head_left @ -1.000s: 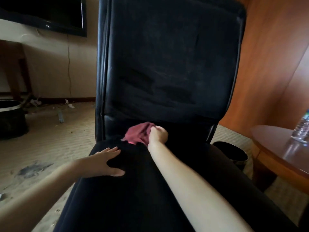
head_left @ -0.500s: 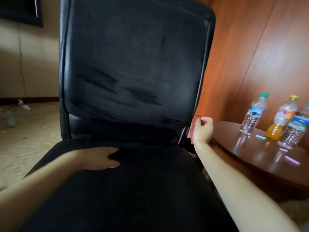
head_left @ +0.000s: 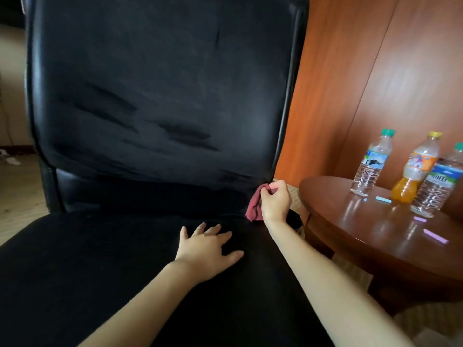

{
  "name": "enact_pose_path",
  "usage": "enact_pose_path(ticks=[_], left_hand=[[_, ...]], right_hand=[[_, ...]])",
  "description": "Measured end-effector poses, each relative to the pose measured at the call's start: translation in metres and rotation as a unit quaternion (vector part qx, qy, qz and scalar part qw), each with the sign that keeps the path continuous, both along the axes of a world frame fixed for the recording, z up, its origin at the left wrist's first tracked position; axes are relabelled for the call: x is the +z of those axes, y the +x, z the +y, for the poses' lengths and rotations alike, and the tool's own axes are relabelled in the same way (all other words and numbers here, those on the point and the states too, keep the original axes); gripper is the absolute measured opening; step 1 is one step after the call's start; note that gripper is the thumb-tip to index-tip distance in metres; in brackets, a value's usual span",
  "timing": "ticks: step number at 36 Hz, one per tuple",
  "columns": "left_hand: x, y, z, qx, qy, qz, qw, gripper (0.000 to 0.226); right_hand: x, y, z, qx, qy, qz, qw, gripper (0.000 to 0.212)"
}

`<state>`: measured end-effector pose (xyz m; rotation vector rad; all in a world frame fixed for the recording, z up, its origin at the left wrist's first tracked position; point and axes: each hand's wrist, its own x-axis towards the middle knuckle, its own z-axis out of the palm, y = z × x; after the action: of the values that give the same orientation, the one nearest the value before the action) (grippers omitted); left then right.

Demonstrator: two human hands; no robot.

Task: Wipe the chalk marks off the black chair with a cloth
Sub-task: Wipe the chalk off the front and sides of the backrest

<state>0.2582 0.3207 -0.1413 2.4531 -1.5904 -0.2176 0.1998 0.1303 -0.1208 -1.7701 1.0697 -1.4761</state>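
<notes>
Wiping at the lower right corner of the black chair [head_left: 160, 101], where backrest meets seat. Right hand [head_left: 275, 204] there, fingers [head_left: 273, 191] pinched round a bunched reddish cloth [head_left: 254, 205]; loose end hanging down just beside the backrest's right edge. Left hand [head_left: 209, 249] flat on the seat, fingers spread and released, apparently steadying the chair.

Handling, judged: cloth light, soft, limp; no shape of its own, so best kept wadded in the fingertips with a pad of fabric facing the upholstery. Loose tail likely to drag or snag in the seat crease. Backrest smooth and leather-like, with sheen along the side piping; probably slippery under a dry cloth, so firm pressure needed. Seat looks matte and more fabric-like, likely to hold dust harder. Pale hazy smears across the middle of the backrest, with darker streaks through them; possibly chalk residue partly rubbed, cannot tell for certain.

Surroundings: round wooden surface [head_left: 375, 236] close on the right, carrying two water bottles [head_left: 372, 164] [head_left: 437, 184] and an orange drink bottle [head_left: 414, 171], plus small coloured sticks [head_left: 383, 199], perhaps chalk. Wood-panelled wall [head_left: 363, 71] behind. Dark round object [head_left: 294, 219] low between chair and surface, partly hidden by the right wrist; not identifiable. Little room for the right elbow on that side; a wide sweep could risk knocking the bottles.
</notes>
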Motion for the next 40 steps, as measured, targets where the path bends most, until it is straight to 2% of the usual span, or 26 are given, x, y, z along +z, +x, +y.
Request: enact_pose_path(ticks=[7,13,16,20,21,23,26,28,34,37,40], left_hand=[[-0.002,0.001,0.0,-0.004,-0.003,-0.02,1.0,0.067],[-0.001,0.001,0.0,-0.002,0.001,-0.025,1.0,0.066],[-0.001,0.001,0.001,-0.003,-0.001,-0.021,1.0,0.066],[-0.002,0.001,0.001,-0.002,-0.005,-0.019,1.0,0.065],[-0.002,0.001,0.001,-0.002,-0.007,-0.017,1.0,0.065],[-0.002,0.001,0.002,-0.003,-0.01,-0.016,1.0,0.065],[-0.002,0.001,0.003,-0.002,-0.01,-0.018,1.0,0.065],[-0.002,0.001,0.003,-0.001,-0.01,-0.024,1.0,0.065],[-0.002,0.0,0.001,0.0,-0.004,-0.023,1.0,0.066],[-0.003,0.002,0.001,0.002,-0.011,-0.021,1.0,0.066],[-0.003,0.0,0.002,0.003,-0.014,-0.025,1.0,0.065]], right_hand=[[-0.012,0.016,-0.005,0.0,-0.01,-0.035,0.999,0.017],[-0.02,0.01,-0.011,0.026,-0.001,0.009,1.0,0.014],[-0.027,0.007,-0.011,0.037,0.035,0.066,0.996,0.011],[-0.032,0.002,-0.01,0.021,0.05,0.23,0.972,0.012],[-0.032,0.001,-0.011,0.013,0.06,0.247,0.967,0.011],[-0.027,-0.001,-0.01,0.003,0.082,0.218,0.973,0.011],[-0.004,-0.001,-0.01,-0.023,0.068,0.086,0.994,0.01],[0.008,0.0,-0.009,-0.042,0.026,0.091,0.995,0.01],[-0.008,0.007,-0.005,-0.013,0.014,0.169,0.985,0.014],[-0.02,0.009,-0.003,-0.015,0.013,0.27,0.963,0.005],[-0.028,0.009,-0.002,-0.015,0.036,0.296,0.954,0.003]])
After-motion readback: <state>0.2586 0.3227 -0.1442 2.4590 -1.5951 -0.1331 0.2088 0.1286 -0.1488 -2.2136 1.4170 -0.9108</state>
